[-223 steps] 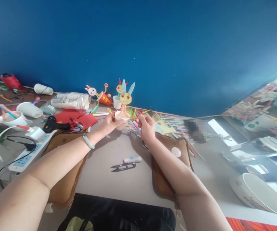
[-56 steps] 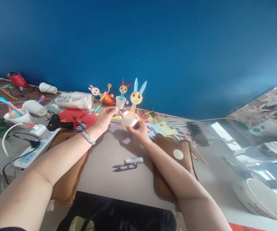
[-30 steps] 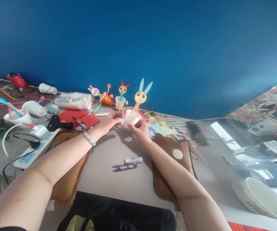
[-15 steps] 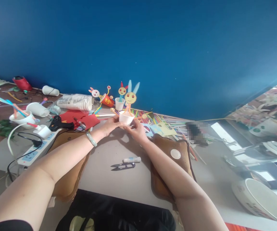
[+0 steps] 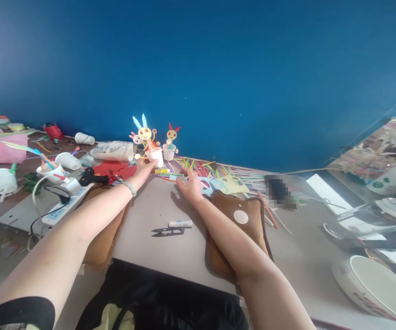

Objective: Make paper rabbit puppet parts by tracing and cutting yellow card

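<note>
My left hand (image 5: 143,167) reaches far forward, its fingers closed round the base of a small white paper cup (image 5: 156,156). From that cup rises a yellow smiling paper face with pale blue ears (image 5: 145,133) on an orange stalk. The cup is just left of a second white cup (image 5: 167,151) with a red-eared face. My right hand (image 5: 189,183) rests on the table to the right, fingers spread, holding nothing. A pale bangle (image 5: 129,187) circles my left wrist.
Coloured straws and paper scraps (image 5: 218,173) lie behind my right hand. Thread snips (image 5: 167,231) and a glue stick (image 5: 180,223) lie between my forearms, which rest on brown pads (image 5: 244,220). At left are stacked cups (image 5: 113,150), a black glue gun (image 5: 88,176) and a power strip (image 5: 63,205); a bowl (image 5: 376,286) at right.
The cup with the blue-eared face passed from both hands to my left hand alone and moved left, past the red-eared cup. My right hand let go and spread onto the table.
</note>
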`<act>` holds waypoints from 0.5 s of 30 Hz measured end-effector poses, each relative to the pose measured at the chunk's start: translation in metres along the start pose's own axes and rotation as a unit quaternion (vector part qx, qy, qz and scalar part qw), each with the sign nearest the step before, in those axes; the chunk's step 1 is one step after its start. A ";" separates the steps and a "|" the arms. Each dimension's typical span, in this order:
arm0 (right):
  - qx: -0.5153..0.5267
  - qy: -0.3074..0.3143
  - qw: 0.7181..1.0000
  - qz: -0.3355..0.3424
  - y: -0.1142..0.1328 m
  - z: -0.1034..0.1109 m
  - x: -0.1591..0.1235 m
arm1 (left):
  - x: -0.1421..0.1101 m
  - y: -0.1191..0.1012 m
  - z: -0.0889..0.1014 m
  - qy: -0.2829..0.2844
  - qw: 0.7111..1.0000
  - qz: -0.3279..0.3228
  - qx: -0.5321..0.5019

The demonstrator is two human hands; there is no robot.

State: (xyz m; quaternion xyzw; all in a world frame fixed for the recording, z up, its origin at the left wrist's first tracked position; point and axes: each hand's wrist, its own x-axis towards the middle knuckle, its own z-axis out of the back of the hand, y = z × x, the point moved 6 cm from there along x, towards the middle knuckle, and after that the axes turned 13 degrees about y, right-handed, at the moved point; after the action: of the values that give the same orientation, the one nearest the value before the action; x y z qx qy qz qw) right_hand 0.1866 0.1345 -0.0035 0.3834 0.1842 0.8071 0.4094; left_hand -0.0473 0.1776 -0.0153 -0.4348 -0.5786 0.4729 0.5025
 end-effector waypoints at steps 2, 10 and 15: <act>-0.005 -0.004 1.000 0.008 0.000 0.001 0.001 | 0.010 -0.003 0.007 -0.002 0.999 0.002 0.038; -0.016 -0.004 1.000 0.018 0.001 0.002 0.004 | 0.040 0.000 0.032 -0.025 0.989 0.057 0.136; -0.012 -0.001 1.000 0.013 0.000 0.003 0.005 | 0.047 0.009 0.039 0.031 0.986 0.103 0.126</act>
State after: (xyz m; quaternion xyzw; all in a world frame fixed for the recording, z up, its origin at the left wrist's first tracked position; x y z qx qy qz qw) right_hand 0.1871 0.1384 0.0010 0.3817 0.1688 0.8143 0.4033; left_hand -0.0910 0.2214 -0.0184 -0.4396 -0.4505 0.5780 0.5194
